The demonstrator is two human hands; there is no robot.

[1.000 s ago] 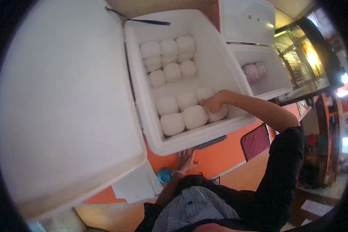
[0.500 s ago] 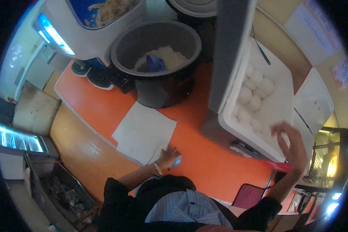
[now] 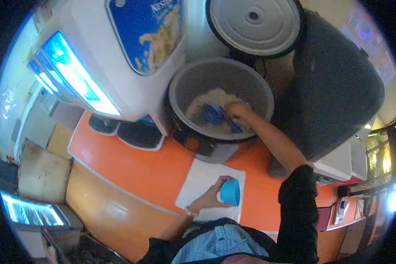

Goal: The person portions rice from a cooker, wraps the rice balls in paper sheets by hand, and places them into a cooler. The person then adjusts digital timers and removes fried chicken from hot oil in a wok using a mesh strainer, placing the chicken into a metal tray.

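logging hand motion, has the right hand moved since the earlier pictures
Yes: the right hand has gone leftward, from the open cooler to inside the large pot.

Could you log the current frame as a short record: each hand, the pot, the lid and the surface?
Left hand: grip around the cup
Right hand: inside the pot, by the scoop; grip on its handle unclear
Pot: uncovered, pale grainy food inside
Lid: behind the pot
Table: orange, white sheet on it
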